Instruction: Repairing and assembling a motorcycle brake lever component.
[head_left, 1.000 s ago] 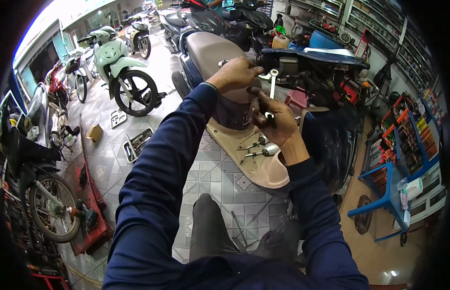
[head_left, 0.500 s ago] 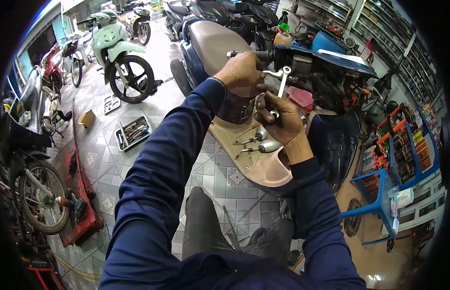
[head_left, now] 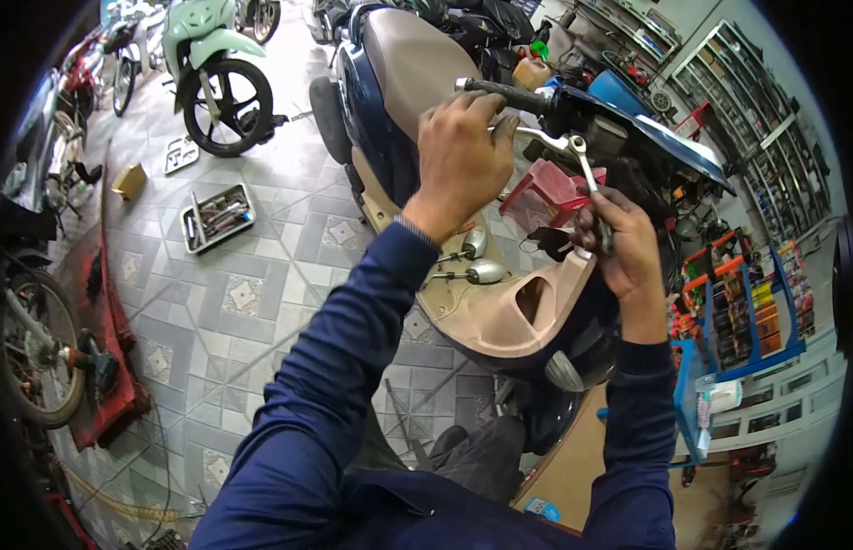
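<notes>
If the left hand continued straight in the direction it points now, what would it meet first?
Probably the black handlebar grip, just beyond the left hand in the picture; depth between them is unclear.

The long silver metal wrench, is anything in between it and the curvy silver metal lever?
No, nothing visible is: the wrench has its ring end at the inner end of the lever, while the bare right hand grips the wrench's lower part.
</notes>
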Available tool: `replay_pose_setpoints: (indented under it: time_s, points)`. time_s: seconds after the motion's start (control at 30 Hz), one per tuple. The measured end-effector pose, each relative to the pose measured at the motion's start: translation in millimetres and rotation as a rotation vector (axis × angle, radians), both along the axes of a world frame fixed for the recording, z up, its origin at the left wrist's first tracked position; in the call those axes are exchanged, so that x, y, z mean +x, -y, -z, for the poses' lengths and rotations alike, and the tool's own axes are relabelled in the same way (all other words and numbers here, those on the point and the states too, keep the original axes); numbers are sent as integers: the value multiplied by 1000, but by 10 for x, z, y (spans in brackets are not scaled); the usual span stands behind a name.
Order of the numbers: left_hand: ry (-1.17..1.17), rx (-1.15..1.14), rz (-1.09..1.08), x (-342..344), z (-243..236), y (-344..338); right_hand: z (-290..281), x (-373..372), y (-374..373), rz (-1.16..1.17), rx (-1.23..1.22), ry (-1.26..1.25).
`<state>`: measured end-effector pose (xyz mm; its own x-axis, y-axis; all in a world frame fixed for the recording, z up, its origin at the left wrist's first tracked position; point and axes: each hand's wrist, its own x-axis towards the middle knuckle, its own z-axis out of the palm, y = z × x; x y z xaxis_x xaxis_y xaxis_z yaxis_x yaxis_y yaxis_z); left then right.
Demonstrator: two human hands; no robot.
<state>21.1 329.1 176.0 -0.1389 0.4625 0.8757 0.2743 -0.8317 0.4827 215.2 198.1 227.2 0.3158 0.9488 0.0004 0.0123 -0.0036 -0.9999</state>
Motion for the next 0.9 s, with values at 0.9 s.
replay_pose_setpoints:
  time_s: [0.9]
  points:
    - [424, -185, 268, 180, 628, -266, -302, -94, -52, 152, -233, 707]
